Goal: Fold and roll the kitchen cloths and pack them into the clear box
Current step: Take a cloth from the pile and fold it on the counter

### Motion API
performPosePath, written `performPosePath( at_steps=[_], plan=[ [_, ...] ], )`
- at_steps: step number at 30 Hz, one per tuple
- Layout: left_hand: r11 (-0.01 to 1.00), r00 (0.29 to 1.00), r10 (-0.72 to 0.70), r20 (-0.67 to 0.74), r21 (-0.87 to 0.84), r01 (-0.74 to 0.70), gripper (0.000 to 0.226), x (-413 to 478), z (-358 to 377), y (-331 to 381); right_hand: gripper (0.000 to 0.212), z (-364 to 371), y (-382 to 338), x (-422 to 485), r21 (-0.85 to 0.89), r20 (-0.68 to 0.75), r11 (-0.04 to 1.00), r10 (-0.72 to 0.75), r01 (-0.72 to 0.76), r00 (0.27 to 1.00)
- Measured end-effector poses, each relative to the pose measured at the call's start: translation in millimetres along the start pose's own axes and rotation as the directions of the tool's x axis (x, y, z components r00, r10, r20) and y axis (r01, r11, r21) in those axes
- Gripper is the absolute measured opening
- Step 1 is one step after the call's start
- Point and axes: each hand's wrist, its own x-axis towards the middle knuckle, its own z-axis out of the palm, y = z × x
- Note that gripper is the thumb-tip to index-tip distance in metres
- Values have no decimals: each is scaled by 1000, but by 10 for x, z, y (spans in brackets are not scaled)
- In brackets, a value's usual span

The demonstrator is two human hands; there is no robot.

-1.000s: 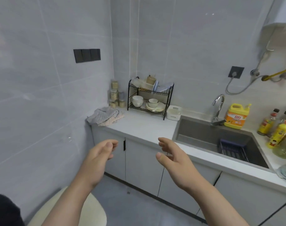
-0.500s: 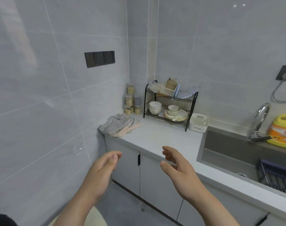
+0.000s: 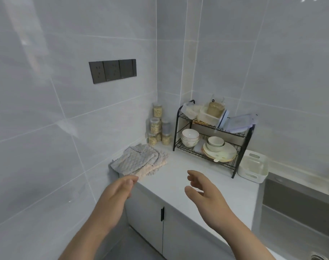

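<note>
Left hand (image 3: 120, 194): raised at the near left, fingers (image 3: 130, 182) loosely curved, holding nothing.
Right hand (image 3: 206, 196): raised over the near edge of the desk (image 3: 178, 177), thumb and fingers spread in a loose arc, holding nothing.
Cloths (image 3: 139, 162): one unfolded heap, grey over pink, in the far left corner of the desk against the left wall, near the jars (image 3: 158, 128).
Clear box: not identified with certainty; a see-through tub (image 3: 208, 116) on the top shelf of the rack (image 3: 212, 139) is a possible candidate.
Change: view swung left and closer than a second ago; heap now larger in view and just beyond the left fingertips; sink (image 3: 298, 203) pushed to the right margin; pose of both hands unchanged, apart and empty.
Contact: none evident between either hand and the heap.
Meaning for task: approach nearly complete, by judgement; no cloth yet lifted, folded, rolled or packed.
Next need: first cloth to be drawn off the heap onto the bare desk between heap and rack.
Risk: top grey cloth likely to drag the pink one along.
</note>
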Motion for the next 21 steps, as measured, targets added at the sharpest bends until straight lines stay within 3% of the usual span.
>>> performPosePath(
  at_steps=[9, 13, 21],
  plan=[
    [1000, 999, 1, 49, -21, 0, 57, 2010, -164, -523, 43, 510, 342, 1773, -90, 11, 991, 103, -102, 995],
    [999, 993, -17, 115, 49, 11, 15, 3196, -137, -686, 43, 755, 488, 2744, -136, -19, 973, 183, -184, 983],
    [940, 940, -159, 303, 337, 51, 18, 4794, -91, -1183, 31, 1186, 792, 4069, -90, -38, 904, 417, -419, 908]
  ],
)
